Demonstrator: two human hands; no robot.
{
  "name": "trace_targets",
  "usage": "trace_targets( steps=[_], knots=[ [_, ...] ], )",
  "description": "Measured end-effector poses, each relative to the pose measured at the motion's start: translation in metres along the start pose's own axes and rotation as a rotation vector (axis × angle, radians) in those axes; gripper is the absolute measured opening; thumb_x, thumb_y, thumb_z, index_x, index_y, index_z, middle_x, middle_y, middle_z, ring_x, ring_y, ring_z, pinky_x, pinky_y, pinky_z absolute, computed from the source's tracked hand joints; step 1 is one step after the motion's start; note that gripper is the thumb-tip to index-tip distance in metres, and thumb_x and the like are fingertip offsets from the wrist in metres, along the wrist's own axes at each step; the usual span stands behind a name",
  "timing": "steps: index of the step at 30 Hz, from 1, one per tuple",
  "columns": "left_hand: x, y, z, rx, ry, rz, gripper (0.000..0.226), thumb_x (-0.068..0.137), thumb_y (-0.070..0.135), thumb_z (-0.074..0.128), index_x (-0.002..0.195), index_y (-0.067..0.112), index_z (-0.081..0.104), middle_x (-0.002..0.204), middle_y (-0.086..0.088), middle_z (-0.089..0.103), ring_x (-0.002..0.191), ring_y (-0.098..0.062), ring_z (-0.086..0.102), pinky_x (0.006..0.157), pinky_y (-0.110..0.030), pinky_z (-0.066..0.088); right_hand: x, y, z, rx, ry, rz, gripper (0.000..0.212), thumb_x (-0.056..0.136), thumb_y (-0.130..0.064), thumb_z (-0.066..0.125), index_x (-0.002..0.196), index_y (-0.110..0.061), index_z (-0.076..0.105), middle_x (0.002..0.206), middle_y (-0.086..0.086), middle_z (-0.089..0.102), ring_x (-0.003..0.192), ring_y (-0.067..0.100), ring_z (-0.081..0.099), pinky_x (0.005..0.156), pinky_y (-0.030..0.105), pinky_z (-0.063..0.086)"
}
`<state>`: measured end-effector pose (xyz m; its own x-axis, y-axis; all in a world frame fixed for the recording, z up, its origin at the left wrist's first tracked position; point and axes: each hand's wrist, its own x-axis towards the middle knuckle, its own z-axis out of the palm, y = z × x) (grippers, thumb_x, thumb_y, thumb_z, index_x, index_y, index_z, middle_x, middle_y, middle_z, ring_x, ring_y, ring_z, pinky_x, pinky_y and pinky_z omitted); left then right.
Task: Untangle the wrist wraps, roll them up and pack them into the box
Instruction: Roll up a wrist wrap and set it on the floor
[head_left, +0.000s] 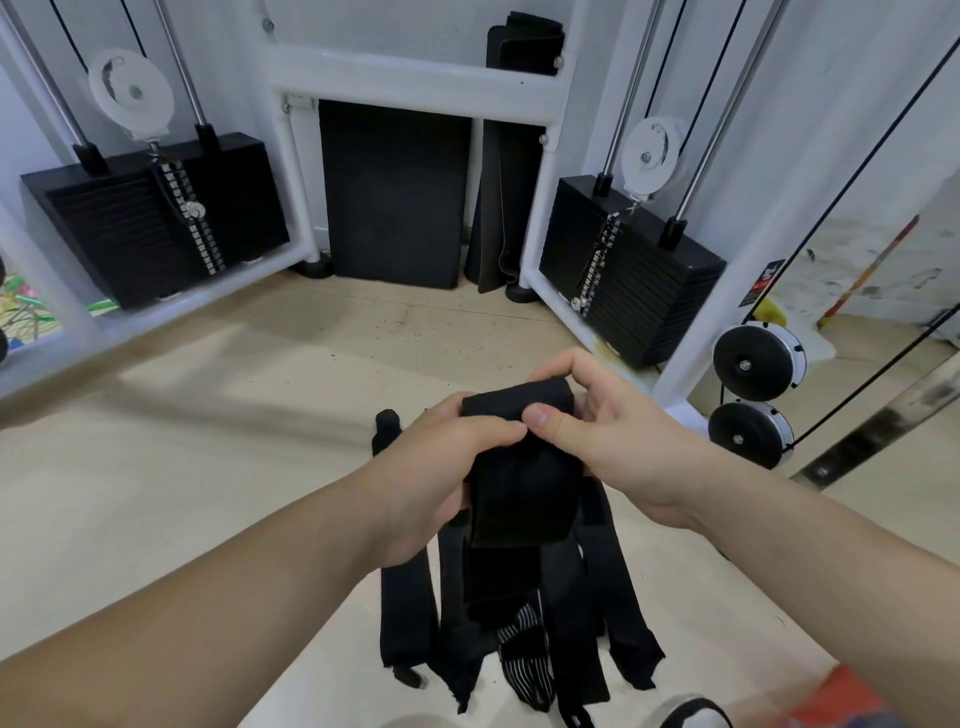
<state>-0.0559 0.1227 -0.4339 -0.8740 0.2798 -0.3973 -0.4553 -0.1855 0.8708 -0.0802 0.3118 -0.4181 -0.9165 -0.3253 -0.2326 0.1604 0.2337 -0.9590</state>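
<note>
Black elastic webbing: 1 wrist wrap (519, 467) is held up in both hands above the floor (208, 493), near mid-frame.

Head view (the only 1):
- Left grip (457, 467): fingers curled round the wrap's left edge, thumb on top beside the roll. Closed on the wrap.
- Right grip (613, 441): thumb and fingers pinch the rolled end (519, 397) from the right. Also closed on the wrap.
- The wrap's loose tail hangs toward the person, over a pile of other wraps (405, 613) fanned out on the floor. 1 of these is a striped wrap (524, 639). Several overlap; cannot tell whether any are knotted.
- Box: not identifiable. There is an orange blur (841, 696) at the lower right edge; cannot say what it is.
- Weight stacks (156, 218) stand behind, well apart from the work.

Judgement, step in hand is rolling:
- It looks early, since most of the wrap is unrolled.
- Hold the tail taut with the left grip while the right turns the roll.
- Line up the edges so the roll does not cone sideways.
- Lift the tail off the pile so it drags no other wrap in.
- Finish on the fastening end, if it has 1, so the roll holds.
</note>
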Motion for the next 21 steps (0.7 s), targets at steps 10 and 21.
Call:
trace_targets(
  steps=[10, 21],
  knots=[
    [0.001, -0.003, 0.0, 0.259, 0.11, 0.247, 0.014, 0.104, 0.037, 0.064, 0.118, 0.042, 0.062, 0.115, -0.001, 0.073, 0.105, -0.023, 0.075, 0.095, -0.049, 0.062, -0.003, -0.002, 0.001, 0.207, 0.006, 0.012, 0.037, 0.094, 0.009, 0.066, 0.118, -0.019, 0.061, 0.108, 0.007, 0.072, 0.087, 0.02, 0.073, 0.074, 0.035, 0.062],
    [-0.006, 0.003, -0.006, 0.39, 0.183, 0.457, 0.043, 0.092, 0.012, 0.08, 0.121, 0.04, 0.064, 0.113, 0.013, 0.069, 0.093, -0.018, 0.077, 0.077, -0.039, 0.067, 0.0, -0.005, 0.003, 0.212, -0.111, 0.126, 0.037, 0.103, -0.04, 0.058, 0.132, -0.019, 0.066, 0.122, 0.007, 0.079, 0.112, 0.025, 0.077, 0.094, 0.046, 0.063]
  ],
)
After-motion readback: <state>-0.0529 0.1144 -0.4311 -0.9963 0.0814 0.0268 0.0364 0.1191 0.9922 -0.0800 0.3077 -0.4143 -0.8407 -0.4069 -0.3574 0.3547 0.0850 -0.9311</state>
